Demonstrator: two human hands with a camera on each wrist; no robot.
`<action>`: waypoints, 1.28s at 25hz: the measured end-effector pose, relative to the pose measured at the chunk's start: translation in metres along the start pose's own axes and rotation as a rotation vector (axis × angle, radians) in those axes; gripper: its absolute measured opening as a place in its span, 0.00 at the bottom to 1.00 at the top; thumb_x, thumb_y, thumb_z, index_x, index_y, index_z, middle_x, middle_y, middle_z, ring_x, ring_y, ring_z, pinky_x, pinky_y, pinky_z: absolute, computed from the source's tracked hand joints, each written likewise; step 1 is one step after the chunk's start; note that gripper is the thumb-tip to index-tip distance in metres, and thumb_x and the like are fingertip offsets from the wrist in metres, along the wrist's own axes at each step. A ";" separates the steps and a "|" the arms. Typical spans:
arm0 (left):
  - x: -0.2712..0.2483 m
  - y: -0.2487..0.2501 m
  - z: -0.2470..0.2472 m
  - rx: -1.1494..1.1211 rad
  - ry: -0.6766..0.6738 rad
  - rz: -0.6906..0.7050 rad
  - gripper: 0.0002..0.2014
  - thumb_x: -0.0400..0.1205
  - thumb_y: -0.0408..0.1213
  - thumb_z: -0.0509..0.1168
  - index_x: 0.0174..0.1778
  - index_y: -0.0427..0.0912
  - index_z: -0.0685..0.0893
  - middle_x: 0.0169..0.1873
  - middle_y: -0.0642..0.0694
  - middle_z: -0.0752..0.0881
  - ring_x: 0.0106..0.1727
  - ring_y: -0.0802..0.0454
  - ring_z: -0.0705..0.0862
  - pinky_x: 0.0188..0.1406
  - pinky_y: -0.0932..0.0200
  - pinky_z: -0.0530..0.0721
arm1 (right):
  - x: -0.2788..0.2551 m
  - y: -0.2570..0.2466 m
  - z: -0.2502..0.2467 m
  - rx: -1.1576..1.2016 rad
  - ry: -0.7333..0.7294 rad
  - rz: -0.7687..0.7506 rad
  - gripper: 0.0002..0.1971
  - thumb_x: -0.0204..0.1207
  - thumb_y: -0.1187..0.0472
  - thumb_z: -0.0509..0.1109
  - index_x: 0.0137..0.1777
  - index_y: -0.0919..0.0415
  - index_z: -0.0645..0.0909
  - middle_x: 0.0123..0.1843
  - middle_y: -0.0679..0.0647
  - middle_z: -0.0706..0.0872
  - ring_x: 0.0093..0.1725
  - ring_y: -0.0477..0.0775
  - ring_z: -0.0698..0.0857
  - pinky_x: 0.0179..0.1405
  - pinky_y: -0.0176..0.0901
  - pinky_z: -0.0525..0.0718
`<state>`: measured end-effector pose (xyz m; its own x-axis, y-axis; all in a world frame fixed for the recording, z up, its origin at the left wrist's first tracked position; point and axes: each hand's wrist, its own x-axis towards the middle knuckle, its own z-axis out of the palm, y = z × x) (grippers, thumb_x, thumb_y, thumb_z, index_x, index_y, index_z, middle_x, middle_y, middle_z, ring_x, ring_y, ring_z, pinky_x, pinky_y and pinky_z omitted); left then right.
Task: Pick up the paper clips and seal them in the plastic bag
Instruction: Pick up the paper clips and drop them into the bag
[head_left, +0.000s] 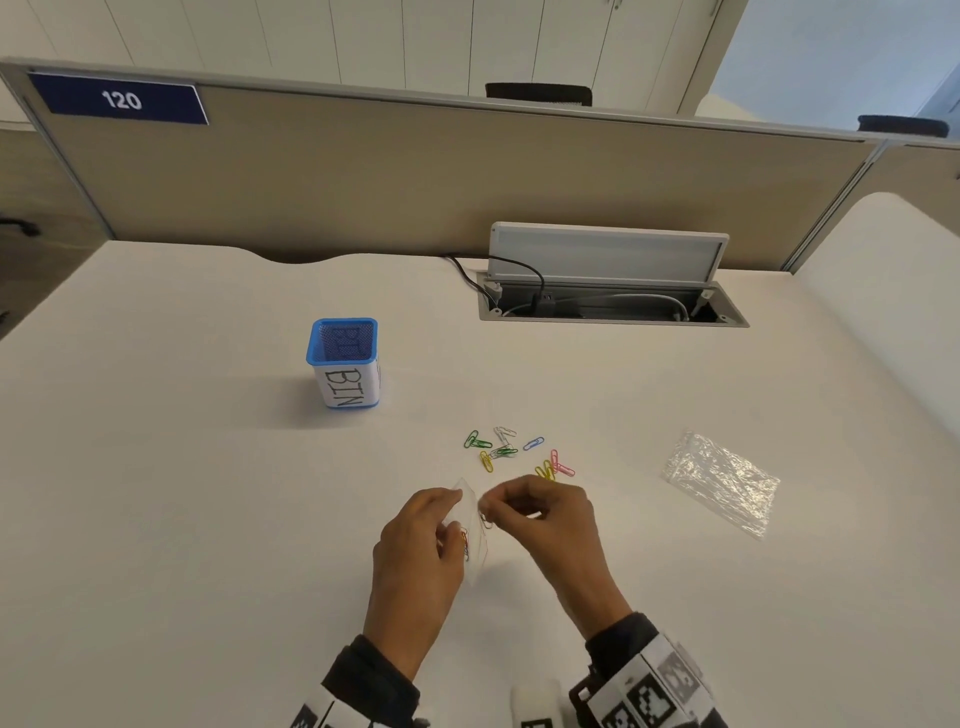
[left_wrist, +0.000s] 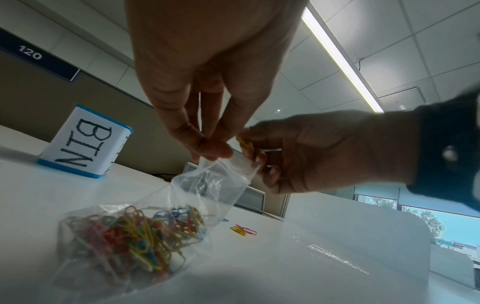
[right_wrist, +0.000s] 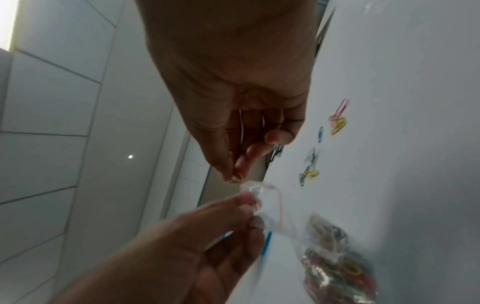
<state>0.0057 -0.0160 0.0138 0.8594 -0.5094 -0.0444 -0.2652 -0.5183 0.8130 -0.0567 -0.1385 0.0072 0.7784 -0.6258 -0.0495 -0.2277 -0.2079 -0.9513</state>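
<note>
Paper clips (left_wrist: 130, 234) fill bag (left_wrist: 207, 185), seen in left wrist view only; left hand (left_wrist: 197, 82) pinches rim, right hand (left_wrist: 324, 152) pinches yellow clip (left_wrist: 242, 142)

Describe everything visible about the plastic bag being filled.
The bag is small, clear, thin crinkled plastic with a red line at its open mouth. The left hand pinches its rim, holding the mouth up while the bottom rests on the table. Many coloured clips fill its bottom. The right hand pinches a yellow clip at the mouth.
</note>
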 end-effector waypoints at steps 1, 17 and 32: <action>-0.001 0.001 0.000 -0.011 -0.002 -0.001 0.17 0.78 0.34 0.63 0.64 0.42 0.78 0.65 0.45 0.81 0.58 0.50 0.82 0.63 0.49 0.82 | -0.002 -0.005 0.004 0.004 -0.011 -0.027 0.01 0.68 0.61 0.78 0.37 0.57 0.89 0.34 0.48 0.91 0.35 0.42 0.87 0.39 0.27 0.83; 0.002 -0.010 -0.007 -0.043 0.071 -0.008 0.15 0.78 0.30 0.62 0.61 0.42 0.80 0.61 0.47 0.83 0.49 0.49 0.83 0.59 0.48 0.84 | 0.044 0.051 -0.022 -0.891 -0.235 0.100 0.31 0.79 0.68 0.57 0.81 0.59 0.53 0.85 0.56 0.53 0.84 0.62 0.52 0.79 0.55 0.60; 0.002 -0.002 -0.005 -0.033 0.009 -0.034 0.17 0.78 0.31 0.63 0.64 0.40 0.78 0.65 0.44 0.81 0.53 0.54 0.80 0.64 0.45 0.82 | 0.022 0.063 -0.027 -0.698 -0.181 -0.063 0.19 0.75 0.67 0.69 0.65 0.54 0.81 0.62 0.52 0.80 0.56 0.49 0.79 0.53 0.37 0.78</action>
<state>0.0098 -0.0130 0.0150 0.8717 -0.4854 -0.0670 -0.2215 -0.5123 0.8298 -0.0693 -0.1858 -0.0459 0.8733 -0.4751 -0.1082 -0.4527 -0.7089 -0.5409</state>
